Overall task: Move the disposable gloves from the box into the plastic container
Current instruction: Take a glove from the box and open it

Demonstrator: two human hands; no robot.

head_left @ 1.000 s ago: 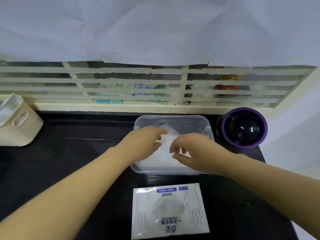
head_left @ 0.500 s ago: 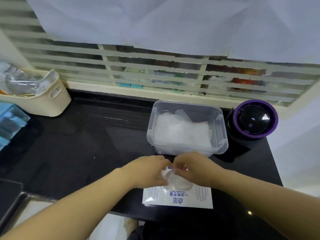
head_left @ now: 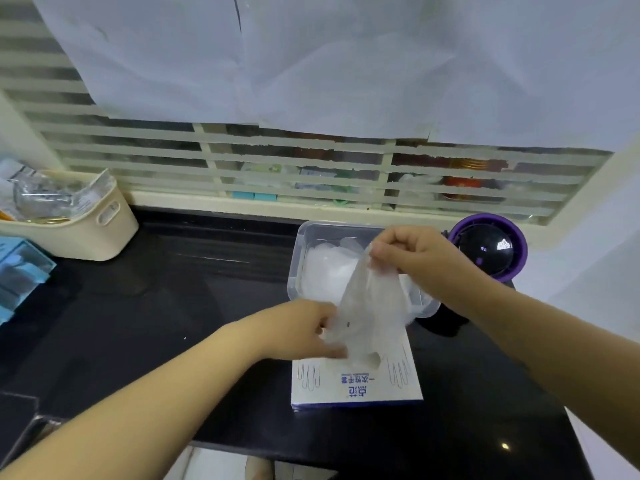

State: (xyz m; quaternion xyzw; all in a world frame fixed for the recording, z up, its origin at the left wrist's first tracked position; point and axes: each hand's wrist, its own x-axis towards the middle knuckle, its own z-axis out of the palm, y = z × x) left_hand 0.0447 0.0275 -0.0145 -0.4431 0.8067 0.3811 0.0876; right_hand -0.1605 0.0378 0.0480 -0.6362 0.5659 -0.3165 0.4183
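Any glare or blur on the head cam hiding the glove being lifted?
Head view: the glove is see-through and slightly motion-soft, its edges fading against the white pile in the container; small highlights on the counter and purple dome, none on the glove; wide-angle bends the window bars; box print is sharp.

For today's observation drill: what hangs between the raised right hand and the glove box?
A translucent disposable glove, pinched by the right hand, hanging down to the box; head view.

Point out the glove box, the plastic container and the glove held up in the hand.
glove box (head_left: pixel 356 388), head view, printed top face.
plastic container (head_left: pixel 296 268), head view, left wall.
glove (head_left: pixel 372 299), head view, middle of the hanging clear film.
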